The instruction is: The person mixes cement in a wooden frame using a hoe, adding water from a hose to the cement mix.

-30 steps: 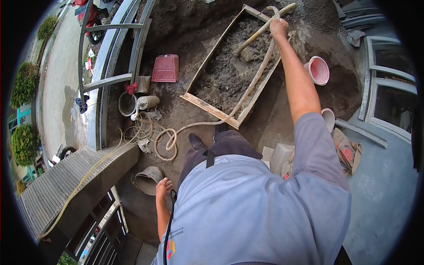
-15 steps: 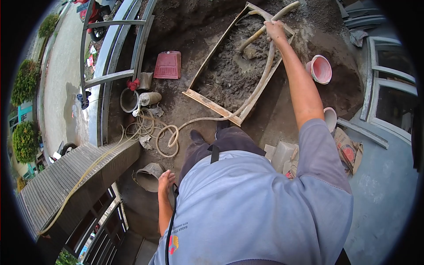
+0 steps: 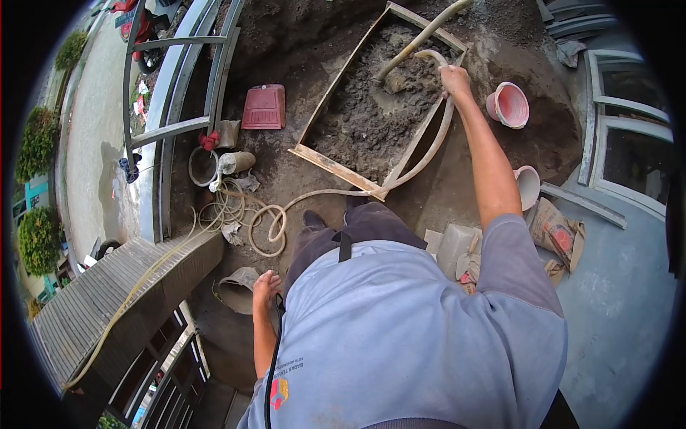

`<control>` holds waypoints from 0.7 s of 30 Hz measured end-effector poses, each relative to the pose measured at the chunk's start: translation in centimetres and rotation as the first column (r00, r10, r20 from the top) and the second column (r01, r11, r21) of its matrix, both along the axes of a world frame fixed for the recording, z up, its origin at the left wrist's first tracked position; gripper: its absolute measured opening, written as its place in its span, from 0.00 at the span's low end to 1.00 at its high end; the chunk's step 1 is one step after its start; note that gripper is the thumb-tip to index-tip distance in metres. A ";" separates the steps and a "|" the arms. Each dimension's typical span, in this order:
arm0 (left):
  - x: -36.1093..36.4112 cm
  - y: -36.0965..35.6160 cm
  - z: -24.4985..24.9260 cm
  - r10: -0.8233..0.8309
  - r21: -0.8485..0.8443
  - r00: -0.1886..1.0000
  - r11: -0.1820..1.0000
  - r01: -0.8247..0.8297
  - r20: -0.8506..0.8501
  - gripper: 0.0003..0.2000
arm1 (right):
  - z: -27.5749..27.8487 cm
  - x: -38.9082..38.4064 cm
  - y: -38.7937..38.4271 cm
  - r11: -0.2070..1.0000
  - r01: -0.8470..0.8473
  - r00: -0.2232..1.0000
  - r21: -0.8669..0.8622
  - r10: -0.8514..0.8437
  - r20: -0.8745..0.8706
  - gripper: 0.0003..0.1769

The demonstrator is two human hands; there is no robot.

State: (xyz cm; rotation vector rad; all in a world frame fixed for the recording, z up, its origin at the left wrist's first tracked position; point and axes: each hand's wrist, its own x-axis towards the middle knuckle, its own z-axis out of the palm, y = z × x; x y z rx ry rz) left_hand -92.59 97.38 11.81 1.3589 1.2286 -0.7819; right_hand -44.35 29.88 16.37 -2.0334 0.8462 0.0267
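Note:
My right hand [image 3: 455,82] is closed around a pale hose [image 3: 438,141] near its end, over the right side of a wooden mixing box [image 3: 332,169]. The hose end bends left above wet grey mortar [image 3: 364,118]. From the hand the hose trails past the box's near corner to loose coils on the ground. A long wooden handle [image 3: 423,37] leans across the far end of the box, its lower end in the mortar. Low at my side, my left hand [image 3: 266,287] hangs with curled fingers and nothing visible in it, beside a grey bucket [image 3: 236,292].
Two buckets, one with a pink inside [image 3: 511,106] and a pale one [image 3: 527,187], stand right of the box. A torn paper sack [image 3: 557,232] lies nearby. Left are a red plastic tray [image 3: 264,107], coiled hose [image 3: 268,232] and a metal frame [image 3: 179,129].
My right hand has come away from the wooden handle and moved slightly nearer, still gripping the hose. The hose end now bends lower over the mortar. My left hand has barely moved.

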 end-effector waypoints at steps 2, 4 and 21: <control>-0.5 0.4 -0.8 -0.003 -0.016 1.000 1.000 0.003 -0.001 0.29 | -0.1 0.1 -1.3 0.999 0.025 0.995 0.047 -0.029 0.095 0.16; -0.9 0.7 -1.1 -0.012 -0.034 1.000 0.999 0.012 -0.007 0.29 | 0.7 -0.5 -1.8 0.998 0.037 0.989 0.043 -0.042 0.144 0.15; -1.8 0.4 0.0 -0.045 -0.005 0.999 0.999 0.045 -0.009 0.30 | -5.1 -14.0 -1.2 1.000 -0.010 0.968 0.007 0.011 -0.250 0.17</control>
